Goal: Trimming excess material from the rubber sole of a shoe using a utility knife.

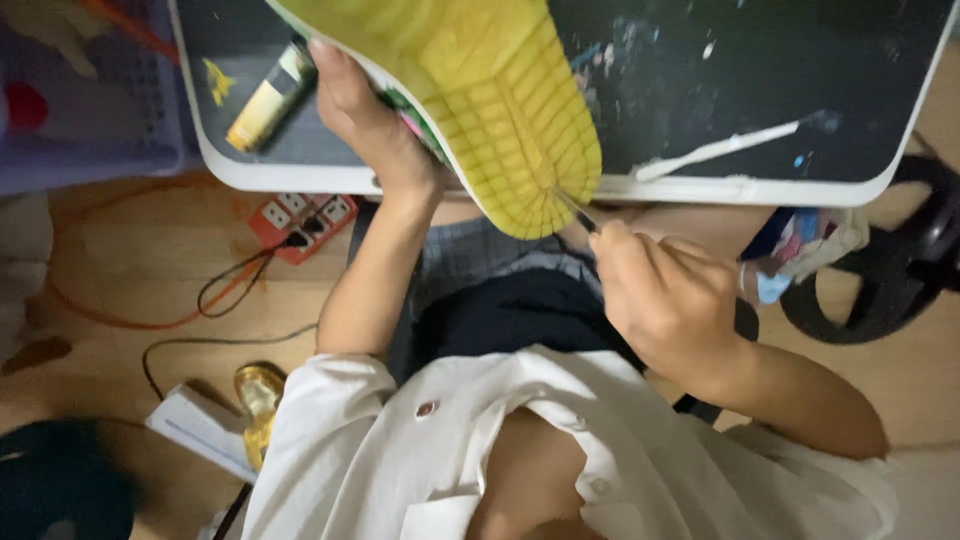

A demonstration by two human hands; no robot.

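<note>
A shoe (480, 90) with a yellow ridged sole faces up toward me, sole outward. My left hand (365, 115) grips its side from the left, fingers wrapped around the edge. My right hand (665, 295) is closed on a thin dark tool (580, 213), whose tip touches the sole near its lower rounded end. Both hands are held above my lap, in front of a small dark table (700, 70) with a white rim.
A yellow-and-black lighter-like object (268, 100) and a white brush (715, 152) lie on the paint-spattered tabletop. An orange power strip (300, 222) with cables lies on the wooden floor at left. A lilac basket (90, 100) stands far left, a black round object (890, 270) at right.
</note>
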